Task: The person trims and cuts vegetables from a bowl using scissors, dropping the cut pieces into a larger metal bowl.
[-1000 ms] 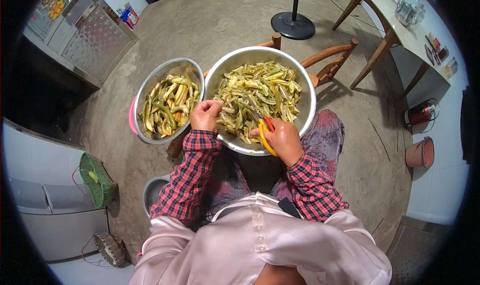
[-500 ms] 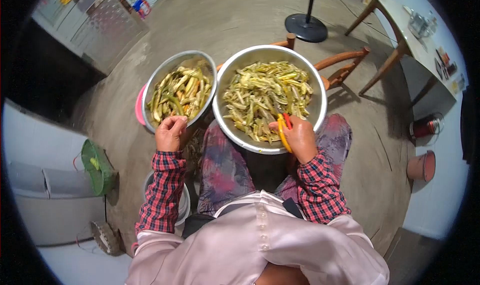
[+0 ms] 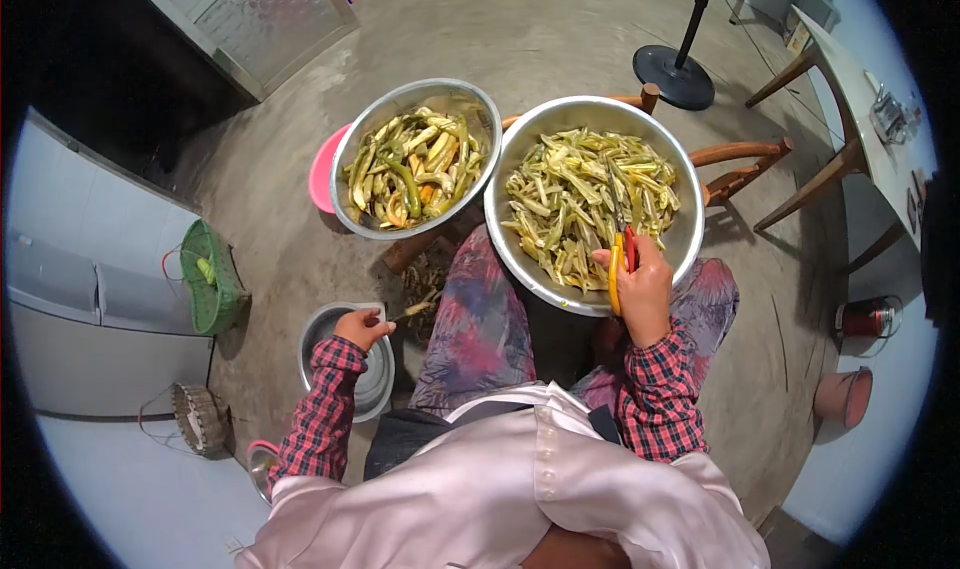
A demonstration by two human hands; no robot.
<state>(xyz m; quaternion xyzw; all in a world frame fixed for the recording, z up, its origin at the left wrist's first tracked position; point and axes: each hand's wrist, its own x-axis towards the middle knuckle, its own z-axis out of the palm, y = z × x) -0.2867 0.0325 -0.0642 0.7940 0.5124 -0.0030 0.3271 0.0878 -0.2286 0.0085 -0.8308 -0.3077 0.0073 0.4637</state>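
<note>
My right hand is closed on scissors with yellow and red handles. Their blades point away from me over a large metal basin heaped with yellow-green vegetable strips. Beside it on the left, a second metal basin holds longer, limp green and yellow vegetables, a few orange. Lower down, my left hand hovers at the rim of a grey tub, thumb and fingers pinched together. Whatever is between those fingertips is too small to name. Dark scraps lie on the floor nearby.
The large basin rests by a wooden chair. A pink basin shows behind the left metal one. A black stand base and a table stand far right. At left are a green basket and a woven basket.
My left hand has dropped from the left basin's near rim to the grey tub and floor scraps. The scissors' blades now show above the strips. The whole view has shifted.
</note>
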